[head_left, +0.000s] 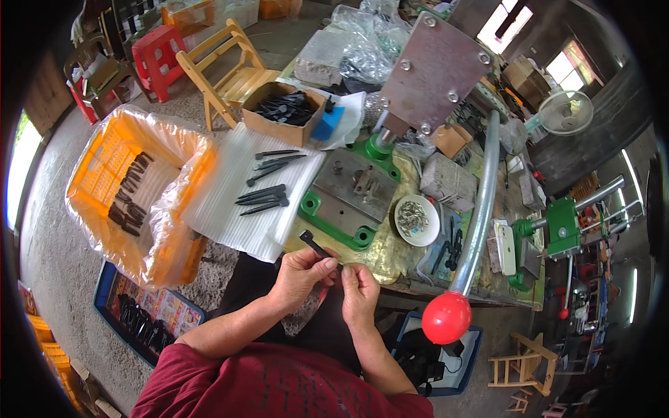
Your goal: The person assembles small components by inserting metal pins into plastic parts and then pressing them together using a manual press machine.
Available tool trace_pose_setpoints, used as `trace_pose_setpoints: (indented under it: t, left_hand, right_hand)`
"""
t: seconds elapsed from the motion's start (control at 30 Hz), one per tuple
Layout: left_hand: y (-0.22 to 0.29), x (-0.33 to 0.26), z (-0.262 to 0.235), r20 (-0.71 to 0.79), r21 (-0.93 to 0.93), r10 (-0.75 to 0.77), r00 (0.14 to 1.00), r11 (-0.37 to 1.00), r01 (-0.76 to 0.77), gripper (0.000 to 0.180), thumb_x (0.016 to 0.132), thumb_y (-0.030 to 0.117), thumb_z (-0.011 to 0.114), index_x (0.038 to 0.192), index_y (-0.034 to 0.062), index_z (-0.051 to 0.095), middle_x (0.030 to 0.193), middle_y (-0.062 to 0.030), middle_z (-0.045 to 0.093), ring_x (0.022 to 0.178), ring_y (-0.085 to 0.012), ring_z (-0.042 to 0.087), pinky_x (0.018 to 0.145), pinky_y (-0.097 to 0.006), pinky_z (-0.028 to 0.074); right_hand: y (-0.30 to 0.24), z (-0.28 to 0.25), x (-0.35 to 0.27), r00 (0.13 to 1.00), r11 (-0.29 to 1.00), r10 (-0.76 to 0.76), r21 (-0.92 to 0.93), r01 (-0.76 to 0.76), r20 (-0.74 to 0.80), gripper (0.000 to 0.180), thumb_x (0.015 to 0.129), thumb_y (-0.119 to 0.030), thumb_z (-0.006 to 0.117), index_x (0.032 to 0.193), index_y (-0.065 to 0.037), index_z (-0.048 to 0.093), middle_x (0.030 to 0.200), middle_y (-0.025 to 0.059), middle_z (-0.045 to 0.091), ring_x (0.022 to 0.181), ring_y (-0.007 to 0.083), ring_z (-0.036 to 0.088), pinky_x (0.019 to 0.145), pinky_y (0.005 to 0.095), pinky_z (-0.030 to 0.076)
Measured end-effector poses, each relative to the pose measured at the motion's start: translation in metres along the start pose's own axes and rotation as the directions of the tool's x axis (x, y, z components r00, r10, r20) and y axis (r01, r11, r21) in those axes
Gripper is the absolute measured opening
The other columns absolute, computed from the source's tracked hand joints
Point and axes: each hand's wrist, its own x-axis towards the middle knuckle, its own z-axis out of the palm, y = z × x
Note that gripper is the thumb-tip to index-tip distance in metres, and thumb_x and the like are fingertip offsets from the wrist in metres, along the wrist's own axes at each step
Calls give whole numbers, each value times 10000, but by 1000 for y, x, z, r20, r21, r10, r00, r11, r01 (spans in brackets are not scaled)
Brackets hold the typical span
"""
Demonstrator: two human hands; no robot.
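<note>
My left hand (301, 279) pinches a slim black part (315, 245) with a squarish head, which points up and away toward the press. My right hand (359, 291) is closed at its near end, thumb against fingers, and hides that end. Beyond my hands stands a green hand press with a steel plate (341, 198) on its bed and small metal fixtures on top. Several similar black parts (263, 198) lie in two groups on white foam sheeting (261, 230), left of the press. A cardboard box (279, 129) behind them holds many more.
The press lever (481, 202), with its red ball knob (447, 318), reaches down at the right. A white bowl (433, 233) of small metal pieces sits beside a concrete block (448, 182). At left stands a plastic-lined orange crate (182, 240); a blue tray (104, 306) is on the floor.
</note>
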Motion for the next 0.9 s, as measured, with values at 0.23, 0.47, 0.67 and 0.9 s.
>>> trace_pose_setpoints:
  t: [0.23, 0.47, 0.67, 0.9]
  left_hand:
    - [3, 4, -7, 4, 87, 41, 999, 995, -42, 125, 841, 115, 471, 906, 25, 528, 844, -50, 560, 718, -123, 551, 585, -243, 494]
    - [6, 3, -25, 9, 128, 14, 1000, 992, -15, 135, 854, 142, 453, 908, 26, 497, 836, -62, 553, 738, -125, 560, 600, -241, 499]
    - [2, -2, -27, 20, 141, -37, 999, 989, 34, 128, 857, 111, 445, 930, 27, 507, 826, -41, 543, 720, -102, 528, 618, -238, 490]
    - [-2, -5, -35, 16, 170, -78, 997, 983, 74, 153, 850, 132, 467, 938, 11, 500, 825, -57, 544, 714, -107, 529, 617, -234, 486]
  right_hand:
    - [-3, -29, 10, 975, 967, -155, -228, 117, -159, 101, 827, -109, 508, 860, -14, 514, 732, -24, 476, 629, 34, 409, 571, 157, 350]
    - [19, -129, 80, 861, 740, -444, -643, 197, -247, 58, 760, -45, 527, 784, 6, 521, 682, 84, 504, 618, 197, 495, 574, 295, 397]
    - [-1, -135, 106, 886, 303, -451, -916, 263, 105, 52, 709, -43, 542, 757, -26, 531, 702, 137, 514, 674, 297, 505, 586, 394, 387]
    - [-21, -118, 116, 983, 178, -91, -969, 171, 157, 131, 736, -185, 551, 762, -56, 548, 755, 108, 554, 754, 304, 523, 655, 427, 383]
